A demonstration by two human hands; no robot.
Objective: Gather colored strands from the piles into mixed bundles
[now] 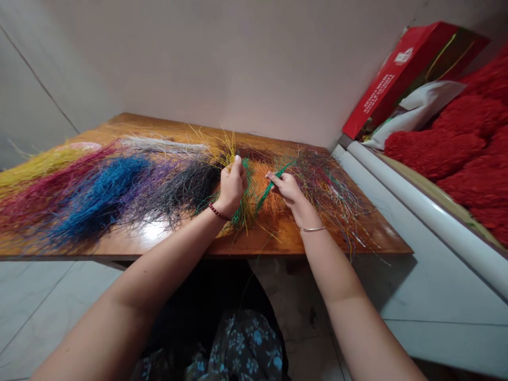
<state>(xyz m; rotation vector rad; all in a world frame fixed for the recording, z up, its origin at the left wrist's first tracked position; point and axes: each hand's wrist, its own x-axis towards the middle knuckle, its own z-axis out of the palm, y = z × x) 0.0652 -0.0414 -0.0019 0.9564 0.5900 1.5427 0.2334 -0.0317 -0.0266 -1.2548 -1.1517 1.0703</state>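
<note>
My left hand (232,182) is closed round a bunch of yellow strands (225,148), whose loose ends fan out above the fist. To its right, my right hand (286,187) pinches a thin green bundle (271,188) that slants down to the left. Orange strands (260,177) lie on the wooden table between and beneath the hands. Left of my left hand is a black pile (194,182), and mixed-colour strands (325,185) spread out right of my right hand.
Purple, blue (99,196), crimson and yellow piles cover the table's left side, with white strands (166,145) behind. At the right, a ledge (428,185) holds red bundles (468,127) and a red box (397,74). A wall stands behind the table (381,238).
</note>
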